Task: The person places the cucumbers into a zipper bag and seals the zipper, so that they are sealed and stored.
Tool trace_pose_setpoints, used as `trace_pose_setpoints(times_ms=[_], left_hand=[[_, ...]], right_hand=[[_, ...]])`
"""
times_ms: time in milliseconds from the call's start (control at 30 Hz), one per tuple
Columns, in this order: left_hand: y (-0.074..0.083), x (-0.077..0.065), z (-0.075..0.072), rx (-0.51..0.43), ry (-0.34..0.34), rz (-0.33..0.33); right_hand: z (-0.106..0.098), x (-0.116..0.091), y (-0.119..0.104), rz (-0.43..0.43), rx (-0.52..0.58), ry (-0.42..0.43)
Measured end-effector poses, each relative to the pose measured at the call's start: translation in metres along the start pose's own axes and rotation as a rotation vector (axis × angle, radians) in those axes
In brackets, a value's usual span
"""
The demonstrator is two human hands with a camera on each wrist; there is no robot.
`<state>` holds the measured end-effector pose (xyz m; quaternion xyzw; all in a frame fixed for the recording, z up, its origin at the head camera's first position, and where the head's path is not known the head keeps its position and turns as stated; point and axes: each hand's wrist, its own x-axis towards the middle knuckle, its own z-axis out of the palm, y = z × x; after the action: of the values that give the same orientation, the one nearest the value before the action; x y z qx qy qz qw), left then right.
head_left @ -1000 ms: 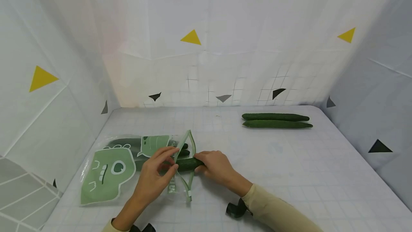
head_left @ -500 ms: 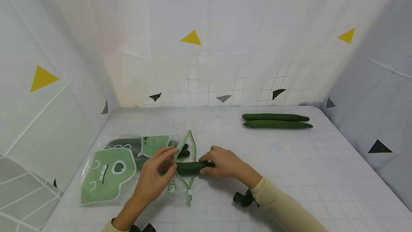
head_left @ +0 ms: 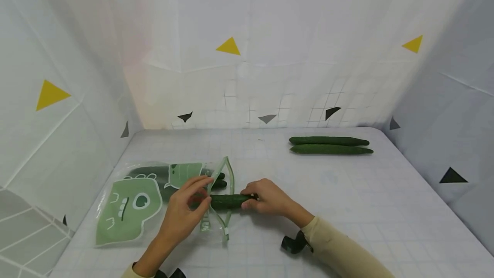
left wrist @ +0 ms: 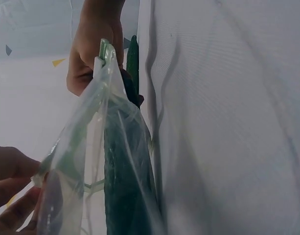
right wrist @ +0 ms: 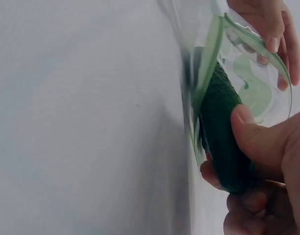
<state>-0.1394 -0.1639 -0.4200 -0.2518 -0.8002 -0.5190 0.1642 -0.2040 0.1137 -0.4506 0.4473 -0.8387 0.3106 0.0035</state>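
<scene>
A clear zip bag with a green cartoon print lies at the left of the table, its green-edged mouth spread apart toward the right. My left hand pinches the upper edge of that mouth between thumb and fingers. With my right hand I grip the outer end of a dark green cucumber, thumb on one side and fingers curled on the other. The cucumber reaches through the opening, its far part inside the plastic. Beside it, the ends of two more cucumbers show within the bag.
Two loose cucumbers lie side by side at the back right of the white table. White sheets with yellow and dark triangles hang behind and at both sides. A black wrist device sits below my right wrist.
My right hand has shifted right, away from the bag's mouth, and more of the cucumber shows outside. It has barely moved in the last half second. My left hand stays at the bag's edge.
</scene>
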Motion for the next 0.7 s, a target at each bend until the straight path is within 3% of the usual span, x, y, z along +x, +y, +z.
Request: trace_pose_setpoints(times_ms=[233, 700], left_hand=[[0.000, 0.000, -0.001, -0.007, 0.000, 0.006], [0.001, 0.000, -0.002, -0.004, -0.008, -0.001]], right_hand=[[0.003, 0.009, -0.009, 0.004, -0.005, 0.070], [0.015, 0.040, -0.030, 0.032, -0.070, 0.112]])
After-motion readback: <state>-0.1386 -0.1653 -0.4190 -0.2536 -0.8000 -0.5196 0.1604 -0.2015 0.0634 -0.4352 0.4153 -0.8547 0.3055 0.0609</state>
